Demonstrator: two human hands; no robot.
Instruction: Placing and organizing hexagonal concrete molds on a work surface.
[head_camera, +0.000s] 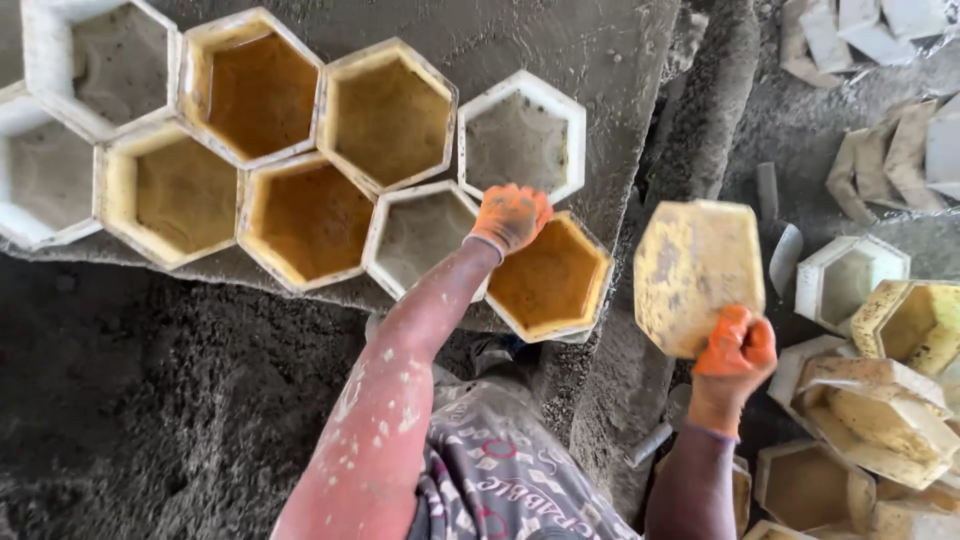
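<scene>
— Nearest the camera, what is showing?

— A patterned garment (500, 470) is filling the bottom edge, and two bare arms flecked with pale splashes are reaching out from it. Both hands are wearing orange gloves.

— What is the right hand doing?

— The right hand (735, 352) is clenching the lower edge of a yellow hexagonal mould (697, 272), holding it up with its flat, stained underside facing the camera. It is hanging above the dark gap beside the slab, apart from the other moulds.

— And the left?

— The left hand (512, 215) is gripping the near-left rim of another yellow hexagonal mould, an open one (550, 280), which is sitting at the right edge of the grey slab (560, 40), touching a white mould (420, 235) beside it.

— What is lying farther out?

— Beyond the left hand, a cluster of hexagonal moulds is sitting packed together on the slab, yellow ones (300, 150) in the middle, white ones (70, 110) at the left. To the right, a loose pile of empty moulds (870, 390) is lying on the ground, and pale stacked pieces (890, 120) are showing at the top corner.
</scene>
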